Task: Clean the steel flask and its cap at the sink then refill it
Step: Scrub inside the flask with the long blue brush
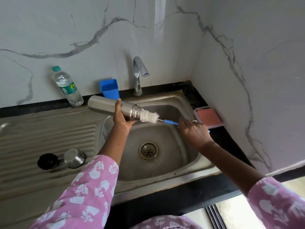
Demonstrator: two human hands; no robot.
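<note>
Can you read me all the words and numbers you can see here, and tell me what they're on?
Clear plastic water bottle with a green cap: its green label carries a yellow logo patch and small print, too blurred to read.
Shiny steel flask, blue square plastic cup, white bottle brush with a blue handle: no writing shows.
Nothing else in view bears readable text.

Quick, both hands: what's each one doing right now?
Left hand: grips the steel flask.
Right hand: grips the bottle brush by its blue handle.
</note>
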